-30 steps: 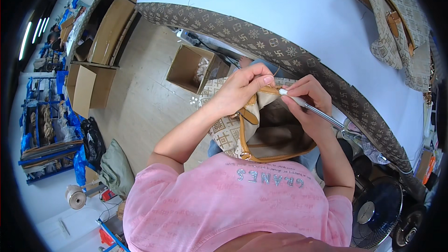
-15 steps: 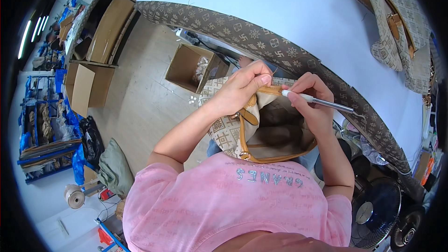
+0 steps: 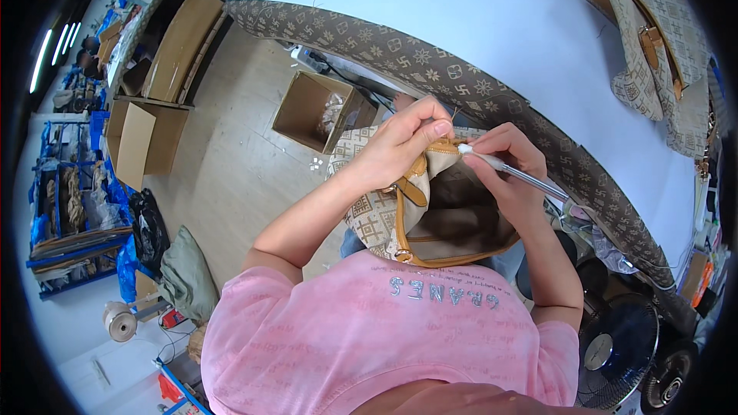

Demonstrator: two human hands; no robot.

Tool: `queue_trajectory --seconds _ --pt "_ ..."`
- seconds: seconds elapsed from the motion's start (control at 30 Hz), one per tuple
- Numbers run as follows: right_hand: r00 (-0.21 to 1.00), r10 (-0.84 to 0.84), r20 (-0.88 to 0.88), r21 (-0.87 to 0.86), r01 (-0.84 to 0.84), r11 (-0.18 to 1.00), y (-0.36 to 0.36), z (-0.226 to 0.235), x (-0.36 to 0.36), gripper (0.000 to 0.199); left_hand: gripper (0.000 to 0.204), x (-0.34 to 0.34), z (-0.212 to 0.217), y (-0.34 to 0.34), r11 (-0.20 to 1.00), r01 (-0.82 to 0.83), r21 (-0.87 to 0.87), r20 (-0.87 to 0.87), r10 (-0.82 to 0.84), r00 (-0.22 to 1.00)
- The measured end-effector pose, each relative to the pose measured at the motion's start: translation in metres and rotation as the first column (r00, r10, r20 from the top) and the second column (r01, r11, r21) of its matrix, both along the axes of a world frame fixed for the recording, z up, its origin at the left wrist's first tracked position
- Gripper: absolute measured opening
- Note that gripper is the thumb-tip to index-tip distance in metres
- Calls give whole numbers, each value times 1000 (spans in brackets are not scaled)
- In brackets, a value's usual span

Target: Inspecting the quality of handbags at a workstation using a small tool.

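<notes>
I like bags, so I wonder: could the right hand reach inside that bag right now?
Probably yes: the right hand is beside the bag, whose mouth gapes uncovered, though the pen-like tool that hand holds might get in the way.

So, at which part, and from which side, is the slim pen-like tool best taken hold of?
Probably a pinch on the white section of the slim tool, from the right, much as the right hand does. The tool is straight: its white tip is at the bag's tan trim, its silver shaft extends to the right. This side should leave the tip uncovered.
</notes>
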State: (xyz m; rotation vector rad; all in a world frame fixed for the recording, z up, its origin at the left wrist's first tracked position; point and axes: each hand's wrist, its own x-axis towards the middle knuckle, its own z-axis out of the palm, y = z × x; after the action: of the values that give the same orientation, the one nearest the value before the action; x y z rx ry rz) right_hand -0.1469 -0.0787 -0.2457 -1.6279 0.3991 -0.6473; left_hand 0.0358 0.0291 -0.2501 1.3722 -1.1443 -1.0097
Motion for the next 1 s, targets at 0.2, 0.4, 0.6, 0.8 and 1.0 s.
queue_trajectory --seconds 0.2,0.4,0.6,0.8,1.0 --pt "1000 -4 2 -76 4 997 -1 1 0 15 19 0 2 -1 1000 6 -4 30 -6 1000" --pt "1000 -4 0 -124 4 992 -2 -1 0 15 19 0 2 -2 1000 14 -16 13 -14 1000" --pt "1000 -8 0 28 8 1000 0 4 1 12 18 -1 0 -1 999 12 -31 23 -12 1000" --pt "985 -13 170 545 -83 834 -18 -4 0 13 17 9 10 0 999 27 -46 120 -21 992" --pt "983 -43 176 660 -86 746 -21 -6 2 14 13 21 13 1 980 48 -195 -54 -60 997"
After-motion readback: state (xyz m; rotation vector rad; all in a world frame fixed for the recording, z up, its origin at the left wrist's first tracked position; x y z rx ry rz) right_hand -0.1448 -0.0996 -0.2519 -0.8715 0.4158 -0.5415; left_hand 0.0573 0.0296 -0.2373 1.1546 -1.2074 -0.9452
